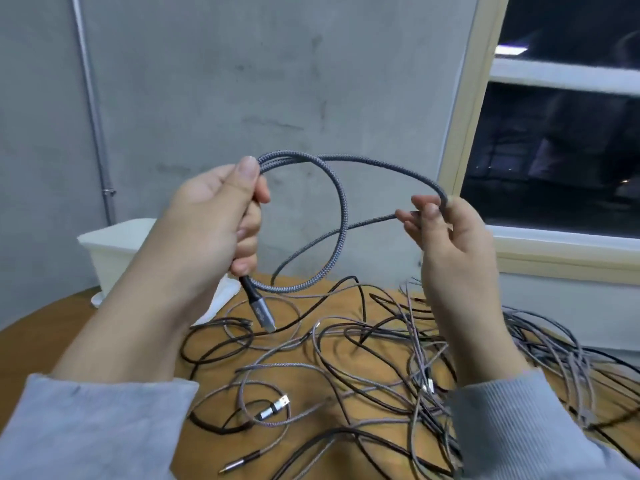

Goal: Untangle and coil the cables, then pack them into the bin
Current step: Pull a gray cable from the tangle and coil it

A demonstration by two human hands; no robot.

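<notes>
I hold a grey braided cable (341,202) up in front of me, above the table. My left hand (214,220) grips several loops of it, and its silver plug (261,311) hangs down below my fist. My right hand (446,233) pinches a single strand of the same cable between thumb and fingers, so a long arc runs between both hands. A white plastic bin (114,251) stands at the back left, partly hidden by my left forearm. A tangled heap of thin grey and black cables (381,358) covers the wooden table (52,317) below.
A silver USB plug (273,407) lies among the loose cables near the front. A grey concrete wall rises behind the table, with a metal pipe (93,109) on the left. A dark window (561,133) with a pale frame is at the right.
</notes>
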